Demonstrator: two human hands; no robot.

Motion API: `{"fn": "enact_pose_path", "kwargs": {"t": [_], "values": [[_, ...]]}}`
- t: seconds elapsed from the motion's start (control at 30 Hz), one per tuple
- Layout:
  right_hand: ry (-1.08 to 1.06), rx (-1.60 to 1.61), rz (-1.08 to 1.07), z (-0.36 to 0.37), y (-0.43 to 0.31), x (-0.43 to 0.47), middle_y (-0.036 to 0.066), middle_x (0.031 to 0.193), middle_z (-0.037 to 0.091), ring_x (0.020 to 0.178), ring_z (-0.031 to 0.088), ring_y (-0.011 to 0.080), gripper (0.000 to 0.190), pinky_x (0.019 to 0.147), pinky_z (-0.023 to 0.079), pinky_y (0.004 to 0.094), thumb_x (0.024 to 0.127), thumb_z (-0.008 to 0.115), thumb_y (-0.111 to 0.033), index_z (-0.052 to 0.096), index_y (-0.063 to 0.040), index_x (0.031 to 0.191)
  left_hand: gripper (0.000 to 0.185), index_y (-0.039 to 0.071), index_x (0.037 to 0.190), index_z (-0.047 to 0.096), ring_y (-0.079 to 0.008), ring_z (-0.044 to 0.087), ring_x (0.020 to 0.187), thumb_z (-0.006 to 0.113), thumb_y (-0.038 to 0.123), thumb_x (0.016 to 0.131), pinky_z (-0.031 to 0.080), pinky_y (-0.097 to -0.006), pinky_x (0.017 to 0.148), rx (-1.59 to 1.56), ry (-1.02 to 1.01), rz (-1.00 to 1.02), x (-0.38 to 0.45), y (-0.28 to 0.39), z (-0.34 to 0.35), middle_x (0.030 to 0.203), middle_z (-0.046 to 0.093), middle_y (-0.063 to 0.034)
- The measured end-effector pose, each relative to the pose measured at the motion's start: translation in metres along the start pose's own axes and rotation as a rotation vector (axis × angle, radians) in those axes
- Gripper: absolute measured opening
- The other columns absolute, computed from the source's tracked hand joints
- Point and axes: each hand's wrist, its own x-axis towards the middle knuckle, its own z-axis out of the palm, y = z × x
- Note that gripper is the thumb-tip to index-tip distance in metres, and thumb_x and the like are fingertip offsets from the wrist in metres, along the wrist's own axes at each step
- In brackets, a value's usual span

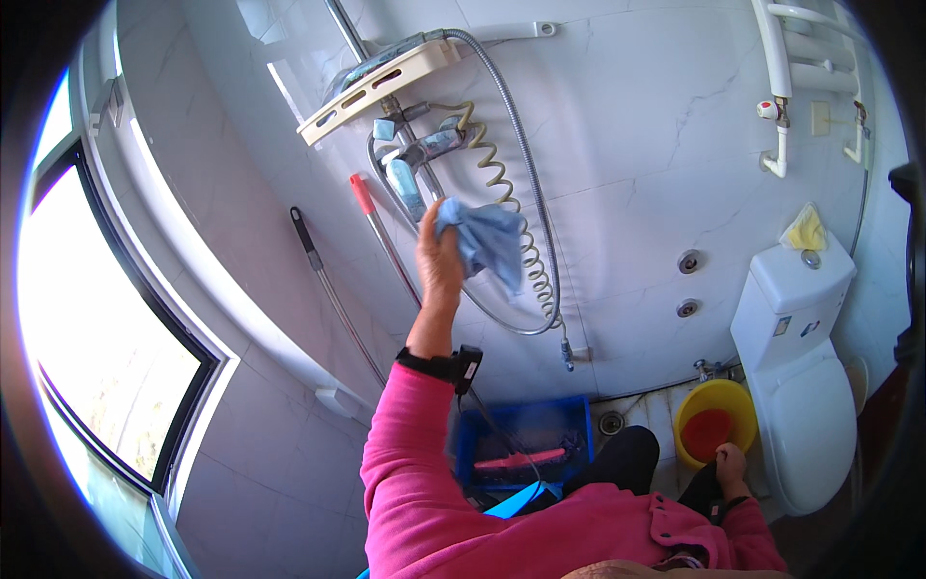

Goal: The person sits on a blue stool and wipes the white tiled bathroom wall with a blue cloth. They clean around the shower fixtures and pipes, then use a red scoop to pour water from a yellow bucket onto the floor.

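A light blue cloth [486, 242] is gripped in my left hand [438, 260], which is raised towards the tiled wall. Behind and just above the cloth is the shower mixer tap [434, 147], with a metal shower hose [539, 181] and a pale coiled hose [494, 166] hanging beside it. The cloth overlaps part of the coiled hose; whether it touches it I cannot tell. Low on the right, my right hand [731, 463] rests at my knee beside a yellow bucket [745, 412] with a red basin [705, 434] inside. Its fingers are too small to make out clearly.
A cream wall shelf [376, 90] juts out above the mixer. Two poles, one red-ended [362, 194] and one black-ended [302, 231], lean left. A blue crate [587, 427] stands below, near a floor drain [611, 423]. A toilet [810, 427] is right, a window [116, 333] left.
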Motion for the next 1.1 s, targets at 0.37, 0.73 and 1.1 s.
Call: {"fn": "enact_pose_path", "kwargs": {"t": [0.37,0.73,1.1], "values": [[-0.037,0.049,0.013,0.003,0.01,0.001,0.012,0.086,0.065,0.086,0.061,0.0348,0.004,0.08,0.045,0.0409,0.08,0.059,-0.008,0.062,-0.01,0.081,0.042,0.011,0.138,0.041,-0.0121,0.056,0.086,0.045,0.002,0.097,0.049,-0.025,0.073,-0.269,0.508,0.019,0.014,0.009,-0.08,0.103,0.056,-0.0024],[-0.004,-0.034,-0.054,0.002,0.01,-0.003,0.009,0.088,0.065,0.087,0.061,0.0336,0.004,0.082,0.044,0.0433,0.081,0.059,-0.01,0.062,-0.012,0.081,0.052,0.008,0.131,0.051,-0.0391,0.044,0.125,0.046,-0.012,0.083,0.035,-0.0387,0.105,0.543,0.319,0.605,0.091,0.014,0.054,0.134,0.045,-0.0236],[-0.021,-0.016,0.03,0.005,0.006,0.002,0.01,0.087,0.065,0.087,0.061,0.0339,0.003,0.08,0.044,0.0425,0.08,0.059,-0.01,0.061,-0.011,0.083,0.047,0.014,0.118,0.058,-0.036,0.05,0.112,0.063,-0.003,0.075,0.038,-0.0447,0.098,0.829,0.332,0.494,0.124,-0.027,0.066,0.122,0.053,-0.0128]]}}
